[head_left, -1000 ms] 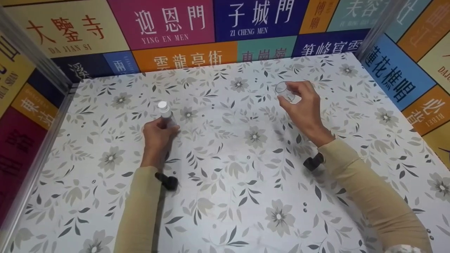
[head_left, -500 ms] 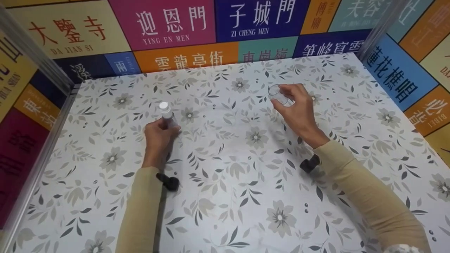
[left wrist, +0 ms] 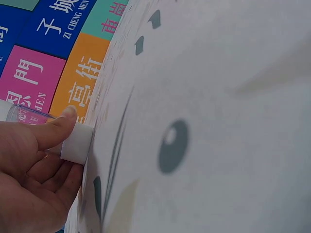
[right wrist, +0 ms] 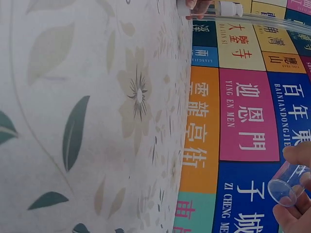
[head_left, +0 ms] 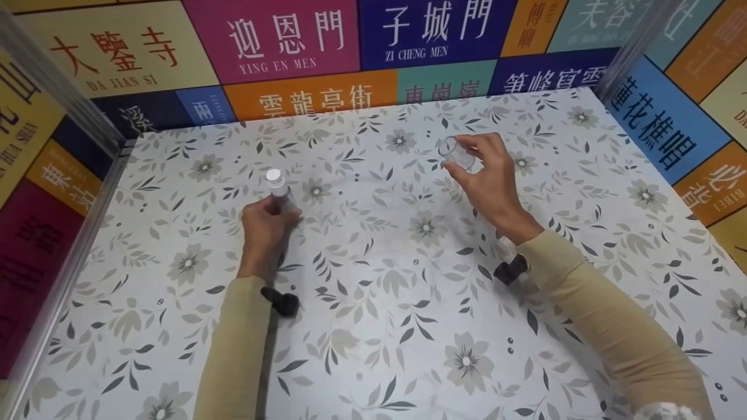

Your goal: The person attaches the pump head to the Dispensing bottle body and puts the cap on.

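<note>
A small bottle (head_left: 278,185) with a white top and a clear body stands upright on the patterned table. My left hand (head_left: 265,228) grips its lower part between thumb and fingers. The left wrist view shows the bottle's white base (left wrist: 77,143) right at the table surface, with fingertips around it. Off to the right, my right hand (head_left: 493,184) holds a small clear plastic cup (head_left: 456,154) by its sides, raised over the table. The cup's mouth tips toward the left, and in the right wrist view its round rim (right wrist: 283,193) faces out past the fingers.
A white cloth with grey flowers and leaves covers the table (head_left: 373,326). Colourful panels with printed characters (head_left: 286,41) stand along its back and sides. Black wrist cameras (head_left: 282,301) hang at both sleeves.
My right hand has moved a little to the left with the clear cup, whose mouth has turned more sideways. The left hand and the bottle have stayed in place.
</note>
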{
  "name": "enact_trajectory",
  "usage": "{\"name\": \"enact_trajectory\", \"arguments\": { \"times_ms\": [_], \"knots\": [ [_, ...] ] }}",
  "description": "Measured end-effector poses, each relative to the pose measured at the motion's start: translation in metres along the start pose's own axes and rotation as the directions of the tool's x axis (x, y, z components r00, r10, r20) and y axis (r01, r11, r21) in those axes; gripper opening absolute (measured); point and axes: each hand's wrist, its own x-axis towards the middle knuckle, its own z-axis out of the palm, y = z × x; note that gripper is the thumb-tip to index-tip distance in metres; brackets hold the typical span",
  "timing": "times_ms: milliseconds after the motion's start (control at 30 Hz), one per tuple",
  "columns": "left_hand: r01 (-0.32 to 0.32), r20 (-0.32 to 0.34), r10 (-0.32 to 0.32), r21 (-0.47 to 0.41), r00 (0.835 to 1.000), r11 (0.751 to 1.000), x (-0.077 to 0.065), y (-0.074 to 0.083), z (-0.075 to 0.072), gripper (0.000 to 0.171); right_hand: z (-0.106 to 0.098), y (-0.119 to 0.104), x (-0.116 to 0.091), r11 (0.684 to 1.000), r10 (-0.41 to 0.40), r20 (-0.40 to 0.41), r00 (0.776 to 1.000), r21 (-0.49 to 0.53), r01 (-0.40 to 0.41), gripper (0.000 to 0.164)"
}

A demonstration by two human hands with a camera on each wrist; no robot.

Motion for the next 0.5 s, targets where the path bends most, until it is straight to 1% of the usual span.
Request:
{"name": "enact_trajectory", "arguments": {
  "times_ms": [67, 167, 300, 400, 500],
  "knots": [
    [0.017, 0.003, -0.017, 0.006, 1.000, 1.000, 0.000, 0.001, 0.000, 0.045, 0.000, -0.002, 0.002, 1.000, -0.012, 0.002, 1.000, -0.017, 0.012, 0.039],
    [0.040, 0.007, -0.040, 0.002, 0.999, 0.999, 0.000, 0.002, -0.001, 0.045, 0.002, -0.005, 0.005, 0.998, -0.050, 0.016, 0.999, -0.036, 0.051, 0.039],
    [-0.005, 0.004, 0.005, 0.020, 1.000, 1.000, 0.001, 0.001, -0.001, 0.044, 0.006, -0.008, 0.006, 0.995, -0.097, 0.037, 0.995, -0.035, 0.098, 0.040],
    [-0.041, 0.001, 0.041, 0.049, 0.999, 0.998, 0.001, -0.001, -0.001, 0.045, 0.008, -0.011, 0.007, 0.993, -0.108, 0.052, 0.993, -0.033, 0.110, 0.041],
    [-0.042, 0.003, 0.042, 0.072, 0.999, 0.997, 0.002, -0.001, 0.000, 0.045, 0.008, -0.015, 0.008, 0.993, -0.113, 0.059, 0.992, -0.038, 0.115, 0.041]
  ]
}}
